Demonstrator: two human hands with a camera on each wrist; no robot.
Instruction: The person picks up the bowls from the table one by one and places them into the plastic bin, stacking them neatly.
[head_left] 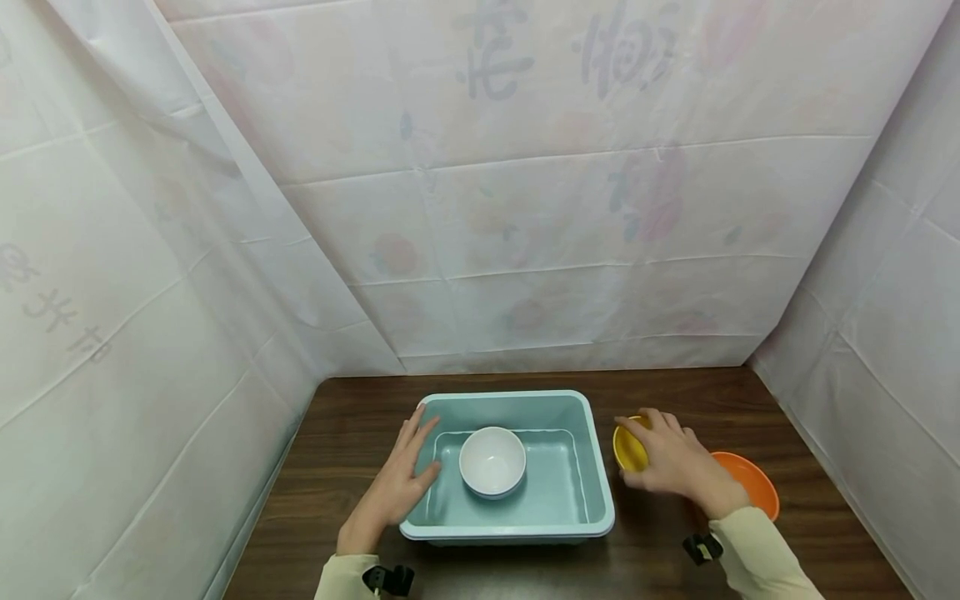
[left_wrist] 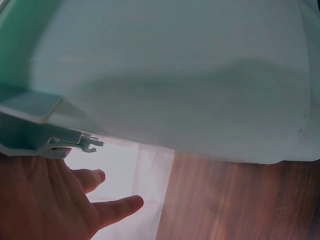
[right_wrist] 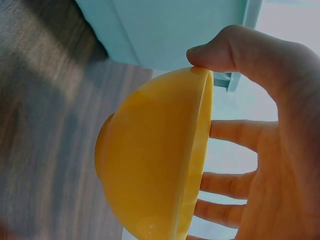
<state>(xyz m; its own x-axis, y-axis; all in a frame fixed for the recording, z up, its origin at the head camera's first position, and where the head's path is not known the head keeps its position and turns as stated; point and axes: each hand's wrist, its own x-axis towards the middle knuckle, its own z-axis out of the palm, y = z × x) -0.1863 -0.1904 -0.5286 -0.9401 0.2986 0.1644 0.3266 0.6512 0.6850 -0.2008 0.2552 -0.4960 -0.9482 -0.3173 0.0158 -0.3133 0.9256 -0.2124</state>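
Note:
My right hand [head_left: 671, 458] grips a yellow bowl [head_left: 628, 448] by its rim, just right of the light blue basin [head_left: 600, 492]. In the right wrist view the thumb presses the outside of the yellow bowl [right_wrist: 150, 155] while the fingers reach inside it; the bowl is tipped on its side above the table. A white bowl [head_left: 492, 461] stands upright in the basin, left of its middle. At the basin's left edge rests my left hand [head_left: 393, 492], fingers spread and holding nothing. The left wrist view shows that hand [left_wrist: 55, 200] beside the basin's outer wall [left_wrist: 190, 100].
An orange bowl [head_left: 750, 483] lies on the dark wooden table [head_left: 315, 467], partly hidden behind my right forearm. White printed sheets [head_left: 525, 250] hang around the back and both sides of the table.

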